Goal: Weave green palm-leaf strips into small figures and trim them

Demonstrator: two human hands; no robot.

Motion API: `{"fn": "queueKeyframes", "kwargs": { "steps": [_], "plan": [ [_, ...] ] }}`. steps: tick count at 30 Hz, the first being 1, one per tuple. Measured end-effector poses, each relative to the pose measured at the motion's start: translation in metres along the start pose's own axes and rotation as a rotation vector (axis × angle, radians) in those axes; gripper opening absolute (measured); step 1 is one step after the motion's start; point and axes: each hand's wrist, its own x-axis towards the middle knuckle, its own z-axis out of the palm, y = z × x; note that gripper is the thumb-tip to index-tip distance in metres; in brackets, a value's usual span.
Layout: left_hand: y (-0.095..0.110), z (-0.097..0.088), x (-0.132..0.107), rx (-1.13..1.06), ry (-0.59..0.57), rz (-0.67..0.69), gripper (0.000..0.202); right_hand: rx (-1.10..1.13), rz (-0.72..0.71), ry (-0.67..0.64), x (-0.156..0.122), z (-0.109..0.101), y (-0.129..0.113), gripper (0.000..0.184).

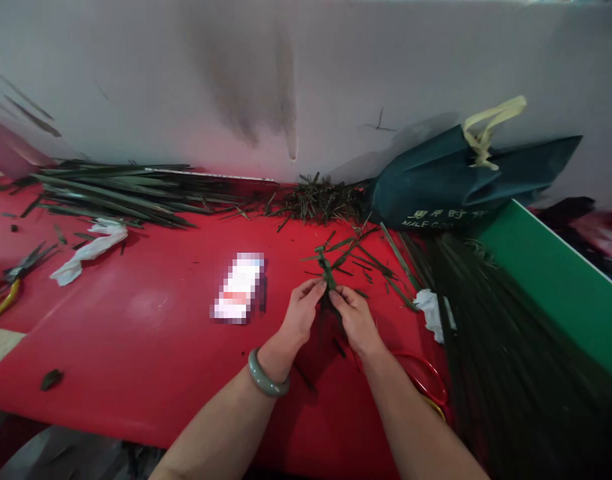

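Observation:
Both of my hands meet over the red table. My left hand, with a grey-green bangle at its wrist, pinches a small woven piece of green leaf strips. My right hand pinches the same piece from the other side. Both hands are closed on it, fingertips almost touching. The piece sticks up and away from the fingers. Loose strip offcuts lie just beyond it.
A long pile of green leaves lies at the back left, short cuttings at the back middle. A dark green bag rests against the wall. A dark leaf bundle, red-handled scissors, white cloths and a phone lie around.

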Motion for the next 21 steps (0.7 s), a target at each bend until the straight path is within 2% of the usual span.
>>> {"fn": "queueKeyframes", "kwargs": {
  "steps": [4,10,12,14,17,21],
  "plan": [
    [-0.001,-0.001,-0.001,-0.016,-0.017,-0.029,0.012,-0.029,-0.012,-0.054,0.001,0.002,0.004,0.018],
    [0.001,0.0,-0.001,0.04,-0.006,0.018,0.01,-0.202,-0.072,-0.133,0.002,-0.002,0.0,0.022],
    [0.002,0.0,0.0,0.053,-0.019,0.022,0.011,-0.267,-0.079,-0.069,0.003,-0.006,-0.002,0.025],
    [0.004,0.0,0.0,0.075,-0.021,0.029,0.013,-0.268,-0.091,0.049,0.005,-0.011,-0.004,0.024],
    [0.005,0.002,-0.003,0.138,-0.029,0.001,0.016,-0.103,-0.086,0.188,0.007,-0.015,-0.005,0.022],
    [0.002,0.008,-0.01,0.196,-0.168,-0.137,0.019,0.156,-0.058,0.201,0.009,-0.016,-0.004,0.019]
  ]
}}
